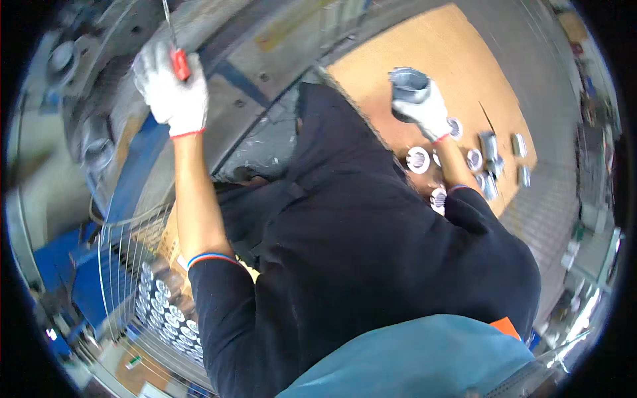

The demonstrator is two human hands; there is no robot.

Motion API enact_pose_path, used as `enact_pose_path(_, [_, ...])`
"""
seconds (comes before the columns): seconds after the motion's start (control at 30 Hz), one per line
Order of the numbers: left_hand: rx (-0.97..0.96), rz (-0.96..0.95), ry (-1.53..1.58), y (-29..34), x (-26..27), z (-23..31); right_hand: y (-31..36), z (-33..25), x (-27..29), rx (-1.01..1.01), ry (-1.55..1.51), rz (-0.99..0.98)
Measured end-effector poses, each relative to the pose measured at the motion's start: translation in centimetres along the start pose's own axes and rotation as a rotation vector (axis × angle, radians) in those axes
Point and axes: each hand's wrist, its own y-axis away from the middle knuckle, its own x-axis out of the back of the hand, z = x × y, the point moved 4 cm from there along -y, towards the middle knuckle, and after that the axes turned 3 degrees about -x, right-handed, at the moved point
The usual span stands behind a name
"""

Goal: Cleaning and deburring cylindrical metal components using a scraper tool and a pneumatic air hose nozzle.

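My left hand (171, 93), in a white glove with a red cuff edge, is raised at the upper left. Its fingers close round a red handle (180, 64) on a thin metal rod that runs up out of view; motion smears them somewhat. At the upper right my right hand (428, 111), also in a white glove, grips a grey metal sleeve (409, 81) with a wide round mouth. That sleeve is held over a brown cardboard sheet (458, 53). Close to the right wrist lie several slotted metal rings (418, 160) and short metal cylinders (488, 144).
A wire basket (109, 265) at the lower left holds rows of metal cylinders (169, 312). Beside my left arm stand grey machinery (232, 99) and another metal sleeve (97, 149). Blue bins (73, 272) are at the far left. Grey floor (554, 126) borders the cardboard.
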Motion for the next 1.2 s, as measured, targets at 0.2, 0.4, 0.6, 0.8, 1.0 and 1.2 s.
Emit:
enact_pose_path(0.2, [-0.192,-0.661,0.674,3.2,-1.1,16.9,1.3,4.3,1.5,-0.127,0.505,0.155])
enact_pose_path(0.4, [-0.420,-1.243,0.578,10.3,-5.7,26.4,1.2,5.3,2.1,-0.178,0.526,0.118])
enact_pose_path(0.6, [-0.372,-1.380,0.787,12.1,-5.6,28.7,2.5,5.6,2.2,-0.089,0.614,0.109])
enact_pose_path(0.8, [-0.323,-1.397,0.731,12.0,-4.6,29.6,3.6,4.9,1.8,-0.016,0.608,0.202])
enact_pose_path(1.0, [-0.354,-1.406,0.769,11.7,-3.5,29.7,2.8,4.1,0.7,-0.109,0.201,0.092])
enact_pose_path(1.2, [-0.367,-1.404,0.781,11.2,-3.4,29.8,3.2,8.1,1.9,0.050,0.460,0.273])
